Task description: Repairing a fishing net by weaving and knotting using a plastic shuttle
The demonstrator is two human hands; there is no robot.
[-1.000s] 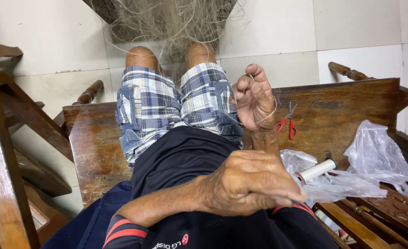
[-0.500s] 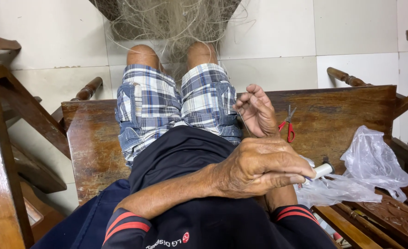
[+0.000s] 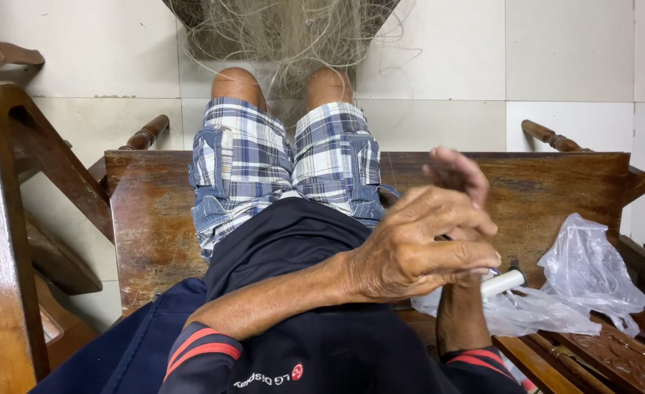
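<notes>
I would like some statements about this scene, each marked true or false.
1. The left hand lies over the right hand. True.
2. A clear plastic bag lies on the wooden bench. True.
3. The person wears plain red shorts. False: the shorts are blue and white plaid.
4. The fishing net hangs beyond the knees. True.
5. The white tube lies on the floor. False: it is at the left hand's fingertips.

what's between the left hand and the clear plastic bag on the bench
In the head view, a small white tube pokes out from under the left hand, lying toward the plastic bag.
</notes>
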